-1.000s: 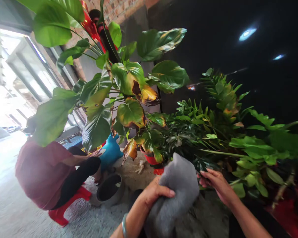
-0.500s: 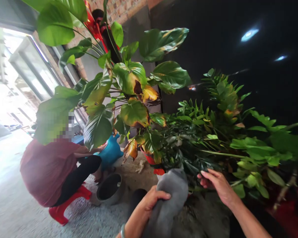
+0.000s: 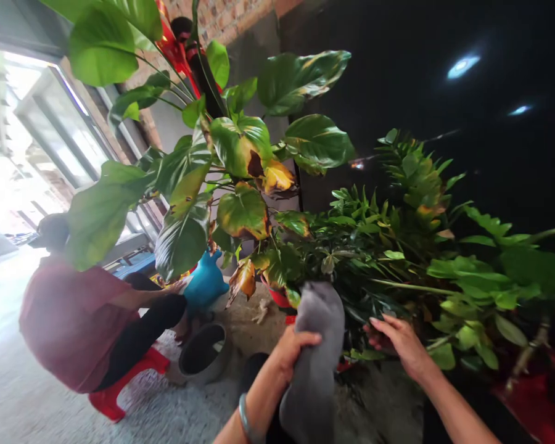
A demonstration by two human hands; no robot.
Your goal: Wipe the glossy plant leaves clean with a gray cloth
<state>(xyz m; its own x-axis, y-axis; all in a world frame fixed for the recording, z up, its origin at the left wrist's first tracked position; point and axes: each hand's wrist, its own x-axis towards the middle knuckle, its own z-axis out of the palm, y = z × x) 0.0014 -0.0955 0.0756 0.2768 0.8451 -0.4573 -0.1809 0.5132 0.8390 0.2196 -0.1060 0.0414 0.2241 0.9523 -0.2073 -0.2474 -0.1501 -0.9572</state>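
My left hand [image 3: 290,351] is closed on a grey cloth [image 3: 315,351], which stands up against the low dark leaves of a bushy potted plant [image 3: 365,246]. A bangle sits on that wrist. My right hand [image 3: 400,345] reaches into the same foliage just right of the cloth, fingers curled under a dark leaf [image 3: 374,305] and holding it. A tall plant with big green and yellowing leaves [image 3: 243,166] rises behind the cloth, growing from a red pot [image 3: 280,298].
Another person in a dark red top [image 3: 74,324] crouches on a red stool [image 3: 113,394] at the left, a hand near a blue pot [image 3: 206,282]. A dark empty pot [image 3: 203,351] lies on the pebbled floor. A brick wall and windows stand behind.
My left hand dipped with the cloth, then lifted it back up against the leaves. My right hand stayed on the leaf. The crouching person leaned slightly left.
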